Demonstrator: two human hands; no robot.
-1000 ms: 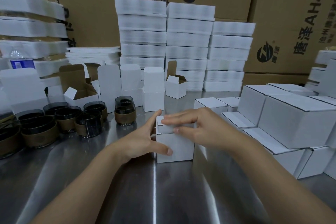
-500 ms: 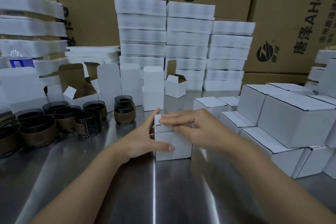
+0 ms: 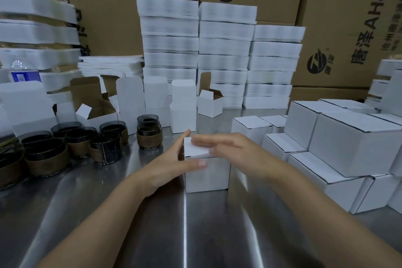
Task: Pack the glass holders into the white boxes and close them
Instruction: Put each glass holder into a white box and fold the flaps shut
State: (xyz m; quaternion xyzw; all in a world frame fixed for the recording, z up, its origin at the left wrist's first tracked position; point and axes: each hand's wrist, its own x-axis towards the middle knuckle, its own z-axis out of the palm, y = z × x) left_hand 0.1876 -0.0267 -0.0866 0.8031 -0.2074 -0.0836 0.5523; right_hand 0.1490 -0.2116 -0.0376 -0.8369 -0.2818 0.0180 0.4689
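A small white box [image 3: 206, 175] stands on the steel table [image 3: 185, 235] in front of me. My left hand [image 3: 171, 164] grips its left side, thumb across the front face and a finger up along the far corner. My right hand [image 3: 230, 151] lies flat on the box's top flap, fingers straight and blurred. Whatever is inside the box is hidden. Several dark glass holders with brown sleeves [image 3: 102, 148] stand at the left, and two stacked ones [image 3: 149, 135] are nearest the box.
Open white boxes [image 3: 182, 106] with raised lids stand behind the holders. Closed white boxes [image 3: 352, 141] are piled at the right. Stacks of flat white box blanks [image 3: 224, 50] and brown cartons [image 3: 339, 17] fill the back.
The box and both hands have stayed almost in place. My right hand's fingers have slid slightly along the top flap, which now lies flatter on the box.
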